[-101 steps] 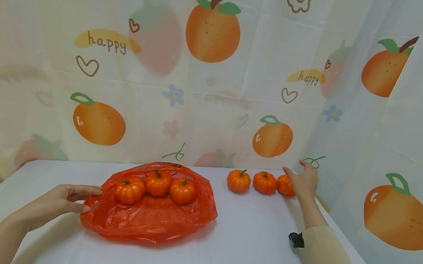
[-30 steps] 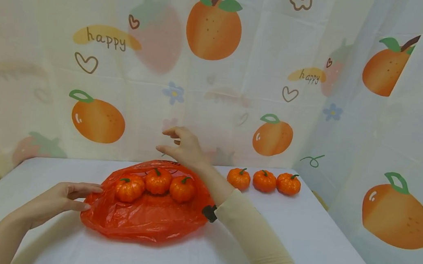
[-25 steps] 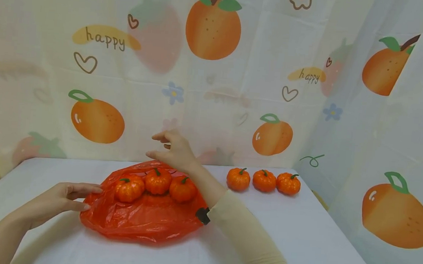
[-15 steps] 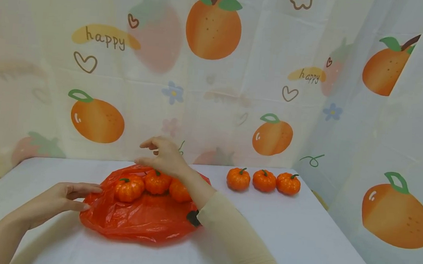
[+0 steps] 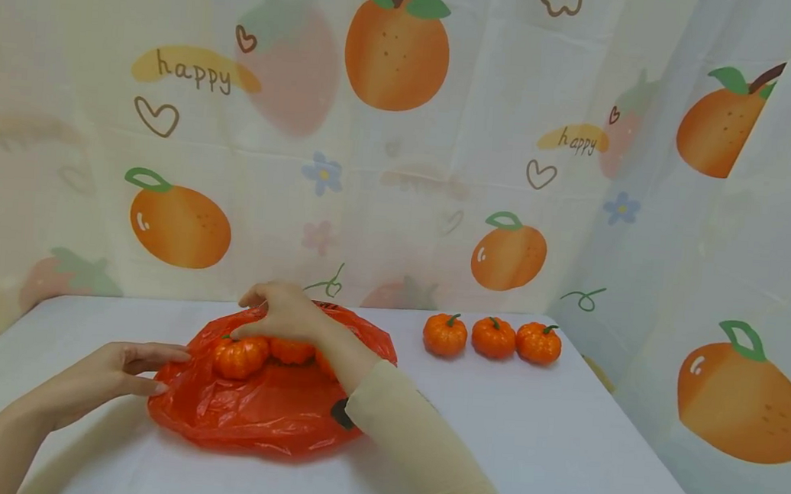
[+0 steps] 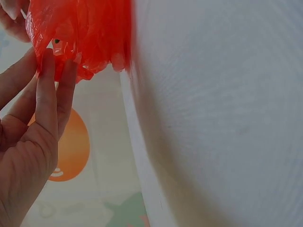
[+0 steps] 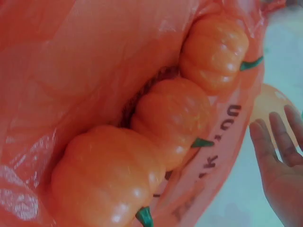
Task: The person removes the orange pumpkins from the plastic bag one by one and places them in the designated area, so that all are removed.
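Observation:
A red plastic bag (image 5: 253, 413) lies on the table with its mouth spread open. Three small orange pumpkins sit in it; the left pumpkin (image 5: 240, 360) shows most, while the middle pumpkin (image 5: 292, 352) and the right one are partly covered by my right hand and forearm. My left hand (image 5: 114, 373) holds the bag's left edge, its fingertips on the film (image 6: 61, 28) in the left wrist view. Above the pumpkins reaches my right hand (image 5: 284, 314), fingers forward and thumb near the left pumpkin's stem. The right wrist view shows that hand (image 7: 279, 161) with nothing in it.
Three more pumpkins stand in a row toward the table's back right: one nearest the bag (image 5: 445, 335), a middle one (image 5: 494, 338) and an outer one (image 5: 538, 343). A fruit-printed curtain (image 5: 401, 163) hangs behind the white table (image 5: 527, 440).
My right hand was at the outermost pumpkin of the right row, then came left over the bag and sank toward the pumpkins inside. The left hand stays at the bag's edge.

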